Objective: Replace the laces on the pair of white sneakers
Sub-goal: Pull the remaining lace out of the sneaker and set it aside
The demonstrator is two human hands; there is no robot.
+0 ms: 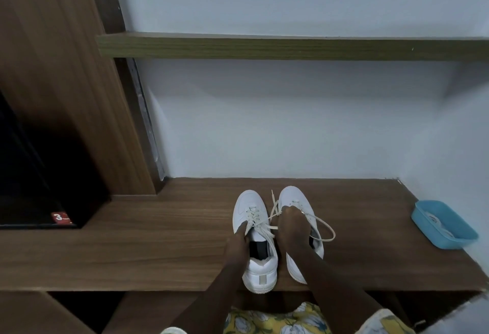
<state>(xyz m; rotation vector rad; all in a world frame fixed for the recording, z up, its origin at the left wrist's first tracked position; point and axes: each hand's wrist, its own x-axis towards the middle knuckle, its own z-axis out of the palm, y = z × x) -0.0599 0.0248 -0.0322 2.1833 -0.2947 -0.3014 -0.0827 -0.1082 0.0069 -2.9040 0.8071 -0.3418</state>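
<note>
While the left hand [236, 241] clamps the left white leather sneaker [255, 238] near the wooden desk's [158, 241] front edge, the right hand [292, 223] pinches the right sneaker's [296, 201] cream lace [324, 225], toes pointing wallward.

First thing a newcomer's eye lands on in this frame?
The pair of white sneakers side by side at the near edge of the wooden desk, toes toward the wall. The right hand is on the right shoe, pinching its loosened lace; the left hand steadies the left shoe. At far right sits a blue tray.
</note>
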